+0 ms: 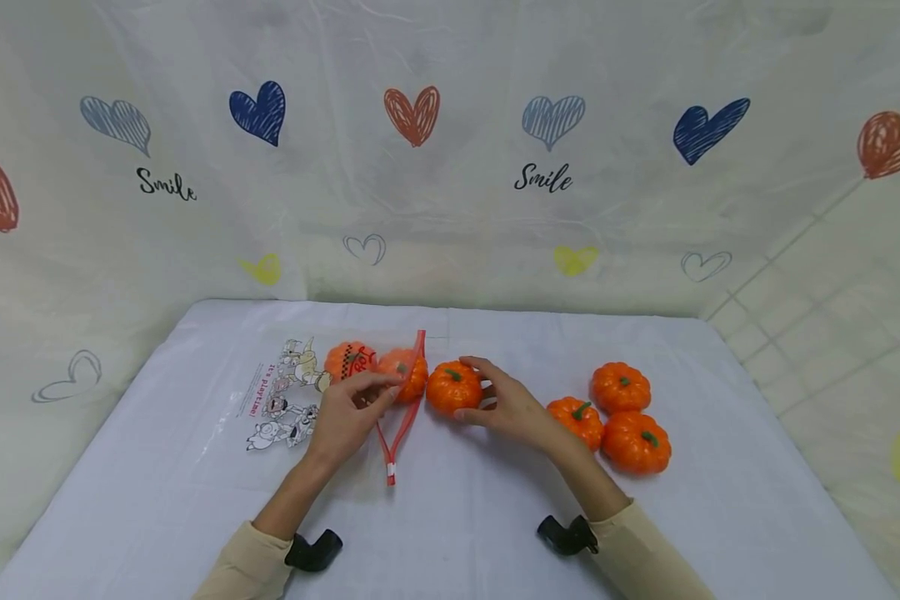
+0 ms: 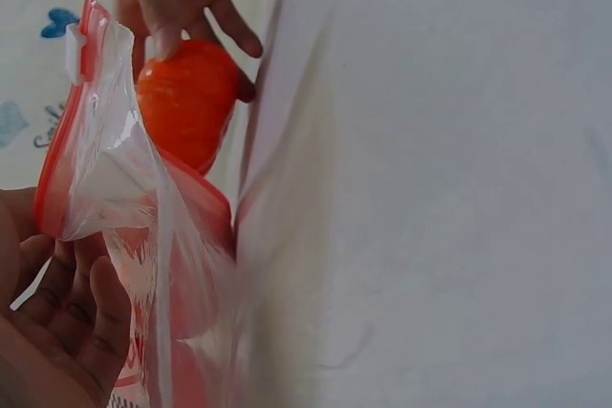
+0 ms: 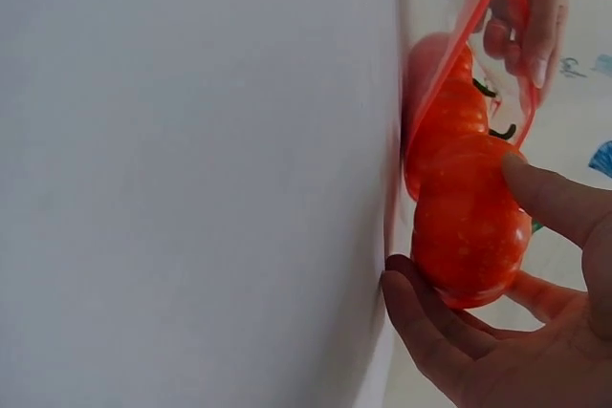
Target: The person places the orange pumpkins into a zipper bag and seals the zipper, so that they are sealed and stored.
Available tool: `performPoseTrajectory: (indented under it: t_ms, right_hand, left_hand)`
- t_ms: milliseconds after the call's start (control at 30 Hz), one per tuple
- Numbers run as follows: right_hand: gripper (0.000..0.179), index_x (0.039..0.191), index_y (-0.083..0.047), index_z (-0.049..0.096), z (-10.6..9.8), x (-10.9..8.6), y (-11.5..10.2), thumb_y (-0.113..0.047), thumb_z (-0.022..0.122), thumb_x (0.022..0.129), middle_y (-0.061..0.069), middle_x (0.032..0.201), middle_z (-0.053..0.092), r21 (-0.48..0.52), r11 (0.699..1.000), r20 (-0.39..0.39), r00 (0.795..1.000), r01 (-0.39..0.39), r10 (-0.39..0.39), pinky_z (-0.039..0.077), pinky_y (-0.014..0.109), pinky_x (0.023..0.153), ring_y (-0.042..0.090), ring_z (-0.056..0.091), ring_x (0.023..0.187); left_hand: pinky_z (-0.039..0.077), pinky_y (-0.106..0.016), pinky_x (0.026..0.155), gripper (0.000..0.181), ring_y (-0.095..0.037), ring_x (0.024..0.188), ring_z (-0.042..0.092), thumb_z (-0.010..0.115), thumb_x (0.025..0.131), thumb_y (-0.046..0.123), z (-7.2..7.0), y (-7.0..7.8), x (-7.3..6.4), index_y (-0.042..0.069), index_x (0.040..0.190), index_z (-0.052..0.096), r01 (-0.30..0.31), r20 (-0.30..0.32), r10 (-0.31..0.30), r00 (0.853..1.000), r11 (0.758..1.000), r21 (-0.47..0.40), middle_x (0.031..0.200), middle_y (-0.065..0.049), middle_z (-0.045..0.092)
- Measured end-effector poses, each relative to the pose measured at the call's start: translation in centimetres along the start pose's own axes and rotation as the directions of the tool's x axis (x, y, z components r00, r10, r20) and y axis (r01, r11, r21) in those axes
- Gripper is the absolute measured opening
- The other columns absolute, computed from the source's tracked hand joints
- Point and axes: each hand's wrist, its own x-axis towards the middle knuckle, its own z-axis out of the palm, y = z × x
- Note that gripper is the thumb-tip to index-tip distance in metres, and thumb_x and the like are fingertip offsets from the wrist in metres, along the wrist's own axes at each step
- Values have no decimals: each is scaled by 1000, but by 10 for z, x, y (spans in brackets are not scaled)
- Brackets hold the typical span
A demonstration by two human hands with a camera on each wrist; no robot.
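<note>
A clear zip bag (image 1: pixel 228 433) with cartoon prints and a red zip edge (image 1: pixel 407 423) lies on the table, its mouth facing right. Inside it are two small orange pumpkins (image 1: pixel 348 360), seen partly through the plastic. My left hand (image 1: pixel 351 421) pinches the upper edge of the mouth; the left wrist view shows the mouth parted, with a white slider (image 2: pixel 75 54) at one end. Between thumb and fingers, my right hand (image 1: pixel 517 408) holds another orange pumpkin (image 1: pixel 452 390) with a green stem, right at the mouth. In the right wrist view this pumpkin (image 3: pixel 469 226) overlaps the red edge.
Three more orange pumpkins (image 1: pixel 637 443) sit close together on the table, to the right beside my right forearm. Black wrist-worn cameras (image 1: pixel 566 535) are on both arms. A white cloth covers the table (image 1: pixel 487 517), and a heart-printed sheet (image 1: pixel 465 208) hangs behind it.
</note>
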Motion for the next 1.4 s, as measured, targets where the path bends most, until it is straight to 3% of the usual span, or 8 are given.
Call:
performPoseTrajectory:
  t_ms: [400, 833, 1167, 1400]
  right_hand:
    - [87, 159, -13, 36, 5, 7, -1, -24, 85, 88, 14, 150, 54, -10, 1000, -18, 1000, -14, 13, 60, 41, 95, 30, 63, 121]
    - [76, 148, -11, 43, 13, 15, -3, -25, 86, 87, 10, 151, 53, 45, 996, -31, 996, -81, 82, 60, 42, 99, 27, 62, 123]
    - [76, 147, -11, 48, 17, 16, -3, -23, 88, 84, 9, 148, 53, 43, 999, -63, 998, 5, -2, 60, 42, 99, 29, 64, 122]
    - [76, 149, -13, 48, 19, 17, -5, -22, 88, 85, 8, 150, 55, 46, 999, -65, 998, -2, 5, 60, 42, 98, 28, 65, 122]
  left_hand:
    - [49, -19, 68, 15, -16, 81, 57, 75, 97, 22, -1, -1, 1, 23, 111, 81, -24, -13, 24, 1000, 1000, -8, 86, -1, 66]
    - [50, -18, 70, 16, -15, 83, 59, 76, 96, 23, 0, -2, 1, 24, 111, 81, -26, -13, 26, 1000, 1000, -8, 89, 0, 70]
    - [53, -18, 73, 16, -14, 83, 61, 78, 95, 21, 1, 0, 0, 21, 111, 81, -7, -23, 6, 1000, 1000, -15, 91, -1, 72]
    - [53, -18, 75, 17, -15, 86, 61, 77, 96, 23, 1, 1, 0, 21, 111, 81, -9, -21, 9, 1000, 1000, 1, 94, 0, 73]
